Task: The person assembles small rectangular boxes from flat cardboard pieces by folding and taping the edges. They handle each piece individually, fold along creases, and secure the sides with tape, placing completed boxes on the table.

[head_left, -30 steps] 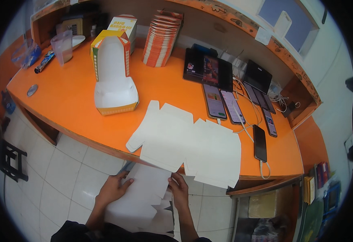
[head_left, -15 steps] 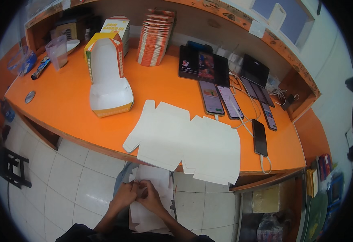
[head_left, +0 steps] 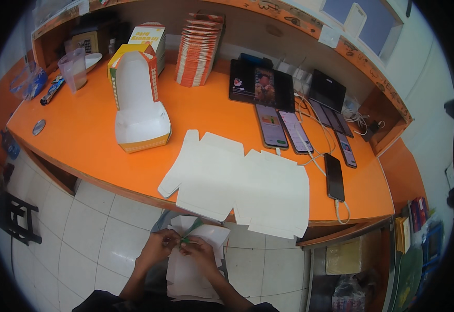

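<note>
My left hand and my right hand meet low in the view, over my lap, both pinching a small green piece on top of a stack of flat white carton blanks. The fingers of both hands are closed on it. Above them, two more flat white carton blanks lie spread on the front edge of the orange counter. A folded-up white and orange carton stands open further left on the counter.
A tall stack of orange cartons stands at the back. Several phones and a tablet with cables lie at the right. A plastic cup is at the left. A black stool stands on the white tiled floor.
My hands have come together from the sides of the blanks in my lap to the middle, and now pinch a small green piece. The view has shifted slightly.
</note>
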The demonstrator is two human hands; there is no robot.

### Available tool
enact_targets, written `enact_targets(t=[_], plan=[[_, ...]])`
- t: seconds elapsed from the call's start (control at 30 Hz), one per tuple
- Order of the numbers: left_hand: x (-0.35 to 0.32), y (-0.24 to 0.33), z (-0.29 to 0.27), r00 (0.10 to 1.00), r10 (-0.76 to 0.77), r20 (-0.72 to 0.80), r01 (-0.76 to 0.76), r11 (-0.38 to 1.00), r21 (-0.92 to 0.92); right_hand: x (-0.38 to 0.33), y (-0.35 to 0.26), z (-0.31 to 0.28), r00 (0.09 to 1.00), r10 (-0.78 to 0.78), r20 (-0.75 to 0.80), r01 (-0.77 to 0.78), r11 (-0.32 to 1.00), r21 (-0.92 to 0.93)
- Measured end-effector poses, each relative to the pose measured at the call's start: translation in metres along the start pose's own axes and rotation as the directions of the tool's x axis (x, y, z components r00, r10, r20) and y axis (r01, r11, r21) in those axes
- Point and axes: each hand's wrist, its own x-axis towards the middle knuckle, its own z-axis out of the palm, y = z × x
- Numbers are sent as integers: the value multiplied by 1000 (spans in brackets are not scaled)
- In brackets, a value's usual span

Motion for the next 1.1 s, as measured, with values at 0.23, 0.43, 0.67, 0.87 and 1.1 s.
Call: enact_targets(t=[0.23, 0.43, 0.67, 0.87, 1.1], plan=[[-3, 2, -1, 1000, 10, 11, -11, 999, 41, -5, -5, 1, 999, 40, 24, -41, 999, 33], [-6, -1, -8, 996, -40, 81, 41, 999, -15, -4, 2, 1, 1000, 16, 12, -15, 997, -69], [-7, -3, -11, 992, -69, 110, 79, 992, -95, -7, 2, 8, 999, -40, 14, 42, 988, -145], [-6, 4, -13, 992, -102, 80, 101, 995, 22, -10, 0, 10, 997, -53, 64, 57, 996, -68], [-9, -2, -8, 966, -23, 259, 41, 997, -66, -6, 7, 0, 989, -133, -62, 119, 973, -197]])
